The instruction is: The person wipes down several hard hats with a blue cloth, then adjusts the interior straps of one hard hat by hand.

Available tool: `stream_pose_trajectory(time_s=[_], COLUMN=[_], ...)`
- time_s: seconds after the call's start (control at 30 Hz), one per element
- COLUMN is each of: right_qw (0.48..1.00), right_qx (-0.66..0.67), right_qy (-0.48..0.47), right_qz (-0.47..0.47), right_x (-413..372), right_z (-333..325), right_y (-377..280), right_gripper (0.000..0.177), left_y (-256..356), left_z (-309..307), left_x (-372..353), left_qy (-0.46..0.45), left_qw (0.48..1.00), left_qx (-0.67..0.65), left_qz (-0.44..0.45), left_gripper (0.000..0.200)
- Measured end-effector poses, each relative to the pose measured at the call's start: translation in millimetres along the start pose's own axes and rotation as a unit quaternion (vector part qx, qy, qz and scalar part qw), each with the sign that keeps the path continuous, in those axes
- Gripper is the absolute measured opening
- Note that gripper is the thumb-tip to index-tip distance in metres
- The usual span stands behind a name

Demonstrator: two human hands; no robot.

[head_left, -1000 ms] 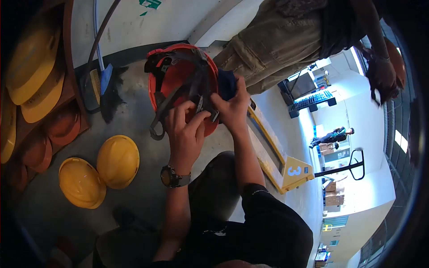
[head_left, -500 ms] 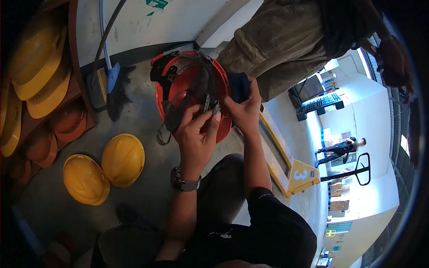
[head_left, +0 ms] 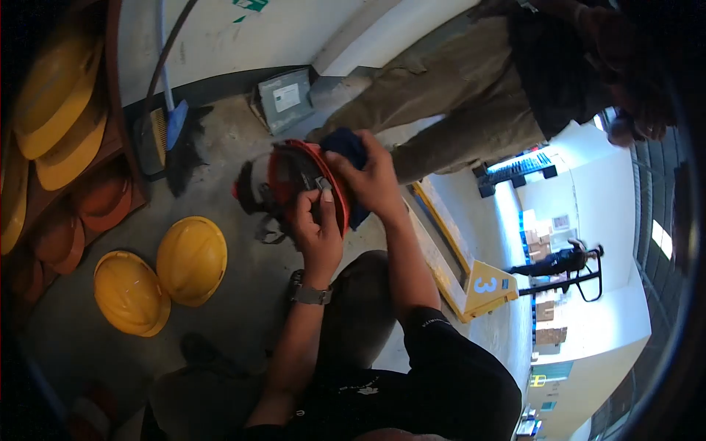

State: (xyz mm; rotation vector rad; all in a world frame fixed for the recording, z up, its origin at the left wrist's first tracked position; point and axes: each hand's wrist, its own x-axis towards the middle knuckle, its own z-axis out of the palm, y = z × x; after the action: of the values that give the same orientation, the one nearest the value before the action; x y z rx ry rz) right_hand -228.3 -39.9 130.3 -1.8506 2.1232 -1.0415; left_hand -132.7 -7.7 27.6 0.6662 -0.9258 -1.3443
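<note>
Shelf helmets (head_left: 62, 103): yellow ones, far to the left of all the fingers
Floor helmets (head_left: 193, 261): two yellow ones side by side, domes up, left of the left fingers
Broom (head_left: 176, 126): blue-headed, farther from the wearer than the left fingers and off to their left
Red helmet (head_left: 341, 209): in the air between the two hands' fingers, its hollow turned leftward; its rim, the longest line that shows, slants roughly away from the wearer, between the left fingertips and the right palm; neither hand is nearer, as both touch it
Harness (head_left: 261, 184): left of the left fingertips, too blurred to trace strap by strap
Left hand (head_left: 320, 235): thumb and forefinger nearly closed, seemingly pinching a small grey clip (head_left: 322, 183) just inside the rim
Blue cloth (head_left: 346, 145): under the right fingers, against the outside of the shell
Right hand (head_left: 379, 176): fingers curled over the cloth, thumb by the rim; the hidden fingertips cannot be made out
Pallet jack (head_left: 489, 290): yellow, on the floor, well to the right of the right fingers
</note>
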Motion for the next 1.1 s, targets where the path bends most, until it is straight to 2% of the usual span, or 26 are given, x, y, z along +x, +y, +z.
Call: stream_pose_trajectory(time_s=[0.03, 0.07, 0.13, 0.17, 0.2, 0.27, 0.3, 0.4, 0.43, 0.53, 0.6, 0.67, 0.77, 0.8, 0.87, 0.9, 0.97, 1.1], right_qw=[0.997, 0.996, 0.995, 0.987, 0.987, 0.976, 0.966, 0.955, 0.961, 0.942, 0.939, 0.937, 0.923, 0.924, 0.961, 0.962, 0.970, 0.976], right_qx=[0.079, 0.086, -0.002, -0.136, -0.135, -0.082, -0.125, -0.141, -0.070, -0.104, -0.140, -0.242, -0.306, -0.306, -0.229, -0.227, -0.180, -0.165], right_qy=[0.001, -0.007, -0.020, -0.013, -0.016, -0.153, -0.211, -0.259, -0.266, -0.319, -0.312, -0.253, -0.232, -0.228, -0.153, -0.153, -0.157, -0.136], right_qz=[0.008, 0.005, 0.097, 0.084, 0.081, 0.129, 0.081, 0.023, 0.020, 0.008, -0.028, -0.002, 0.014, 0.012, 0.006, 0.004, -0.040, -0.040], right_x=[1.4, 1.7, 0.0, 0.6, -1.8, -11.7, -13.0, -17.6, -19.0, -17.5, -20.9, -25.7, -25.1, -22.9, -21.9, -21.4, -19.3, -17.1], right_z=[0.1, -2.8, -15.3, -23.2, -29.1, -38.8, -39.9, -38.3, -33.5, -25.7, -18.0, -7.6, -4.9, -4.7, -3.6, -3.8, -4.6, -1.7], right_y=[1.4, 1.9, -4.8, -5.1, -9.2, -18.3, -20.7, -32.6, -22.4, -12.0, -10.6, -6.1, -11.2, -9.3, -2.2, 0.6, 4.4, -2.4], right_gripper=[0.038, 0.038, 0.042, 0.047, 0.047, 0.050, 0.047, 0.042, 0.037, 0.037, 0.035, 0.033, 0.034, 0.034, 0.030, 0.030, 0.027, 0.024], left_y=[-2.8, -5.8, -2.4, 0.5, 0.4, -0.5, -4.2, -10.8, -16.0, -13.9, -16.9, -16.9, -15.1, -10.2, 1.3, 0.5, -3.8, -4.3], left_z=[2.3, 2.6, 3.9, 5.0, 4.8, 3.6, 2.1, -0.5, 1.1, -8.1, -5.8, -5.3, -9.1, -7.4, -4.8, -6.1, -9.4, -20.3], left_x=[-1.2, -1.4, -0.9, 0.4, 0.4, 1.0, 2.3, 3.2, 3.3, 1.4, 2.0, 2.6, 4.5, 8.3, 12.7, 15.7, 23.4, 31.0], left_qy=[0.036, 0.045, 0.061, 0.071, 0.075, 0.071, 0.076, 0.040, 0.066, 0.102, 0.116, 0.120, 0.108, 0.106, 0.123, 0.124, 0.144, 0.133], left_qw=[0.997, 0.997, 0.981, 0.975, 0.975, 0.985, 0.993, 0.994, 0.996, 0.990, 0.987, 0.988, 0.988, 0.988, 0.970, 0.970, 0.986, 0.991], left_qx=[-0.052, -0.046, -0.153, -0.174, -0.174, -0.135, -0.077, -0.091, -0.051, -0.078, -0.096, -0.092, -0.092, -0.093, -0.193, -0.192, -0.075, 0.001], left_qz=[-0.051, -0.048, -0.103, -0.120, -0.118, -0.082, -0.048, -0.051, -0.028, -0.065, -0.062, -0.039, -0.061, -0.056, -0.082, -0.080, -0.025, -0.005], left_gripper=[0.024, 0.024, 0.025, 0.024, 0.024, 0.023, 0.023, 0.023, 0.024, 0.024, 0.025, 0.025, 0.026, 0.026, 0.022, 0.022, 0.020, 0.018])
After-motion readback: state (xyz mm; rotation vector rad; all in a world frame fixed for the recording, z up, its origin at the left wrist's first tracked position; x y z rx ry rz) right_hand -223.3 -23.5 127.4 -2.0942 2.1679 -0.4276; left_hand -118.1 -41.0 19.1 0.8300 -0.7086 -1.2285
